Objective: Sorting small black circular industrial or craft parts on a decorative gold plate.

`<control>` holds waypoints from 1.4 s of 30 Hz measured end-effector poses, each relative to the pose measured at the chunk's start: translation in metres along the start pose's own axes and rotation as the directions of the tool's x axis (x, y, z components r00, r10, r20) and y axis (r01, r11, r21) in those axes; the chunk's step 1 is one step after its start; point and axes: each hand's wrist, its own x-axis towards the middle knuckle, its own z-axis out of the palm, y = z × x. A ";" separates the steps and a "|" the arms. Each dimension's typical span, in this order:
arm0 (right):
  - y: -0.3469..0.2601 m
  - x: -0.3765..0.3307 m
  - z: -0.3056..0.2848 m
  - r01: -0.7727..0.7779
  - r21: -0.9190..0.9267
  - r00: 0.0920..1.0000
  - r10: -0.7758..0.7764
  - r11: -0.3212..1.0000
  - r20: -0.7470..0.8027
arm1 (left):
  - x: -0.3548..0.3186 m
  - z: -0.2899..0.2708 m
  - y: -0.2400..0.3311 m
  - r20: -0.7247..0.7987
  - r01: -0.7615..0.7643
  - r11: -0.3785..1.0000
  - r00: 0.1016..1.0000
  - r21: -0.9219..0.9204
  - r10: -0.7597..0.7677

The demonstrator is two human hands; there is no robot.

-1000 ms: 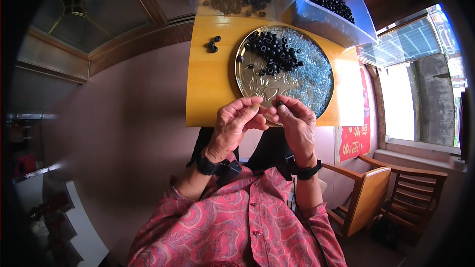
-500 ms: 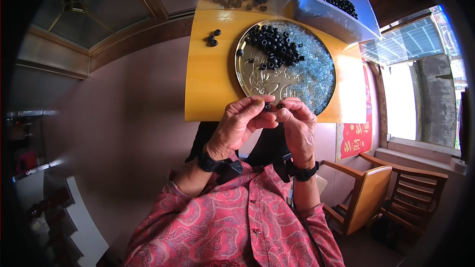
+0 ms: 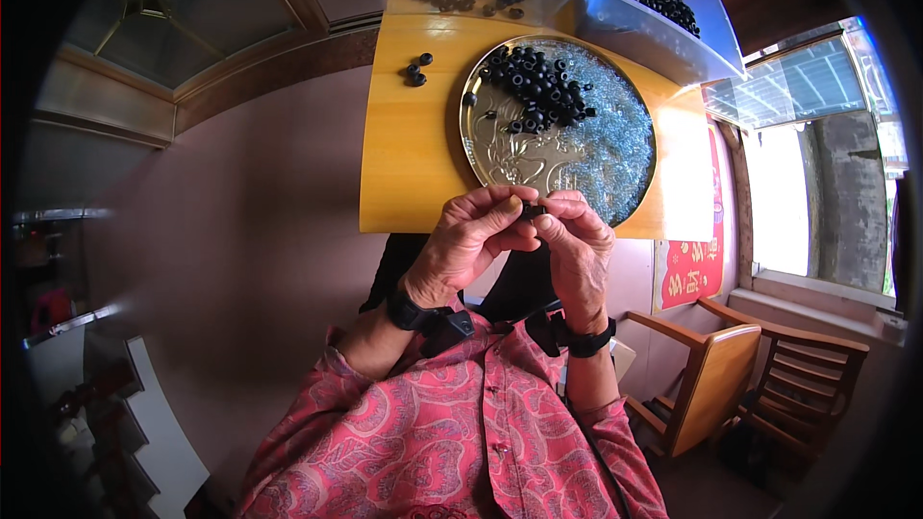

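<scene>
Just off the table's near edge, my left hand and my right hand meet fingertip to fingertip. Between them is a small black hollow round piece, pinched from the left side. My right thumb and forefinger are pressed together at its right end, on a small dark piece mostly hidden by the fingers. Beyond the hands lies a round metallic tray with a raised pattern. A heap of black hollow round pieces covers its upper left part, and tiny clear bluish pieces spread over its right side.
A few loose black pieces sit on the yellow table, left of the tray. Two translucent plastic bins with more black pieces stand at the far edge. Wooden chairs are at the lower right, beside a window.
My hands have come together: the black piece on the left and the small dark piece on the right, apart before, now touch or nearly touch. The tray and heaps stay the same.
</scene>
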 end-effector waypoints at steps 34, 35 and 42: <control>0.008 -0.005 0.002 -0.024 0.136 0.999 0.030 0.990 -0.041 | 0.002 0.003 -0.010 -0.087 -0.004 0.999 0.996 -0.046 0.000; 0.010 -0.005 0.001 -0.015 0.131 0.999 0.021 0.991 -0.042 | 0.002 0.003 -0.010 -0.084 -0.004 0.999 0.996 -0.043 0.001; 0.008 -0.007 0.002 -0.013 0.080 0.999 0.016 0.997 -0.041 | 0.000 0.006 -0.010 -0.102 -0.022 1.000 0.995 -0.003 0.022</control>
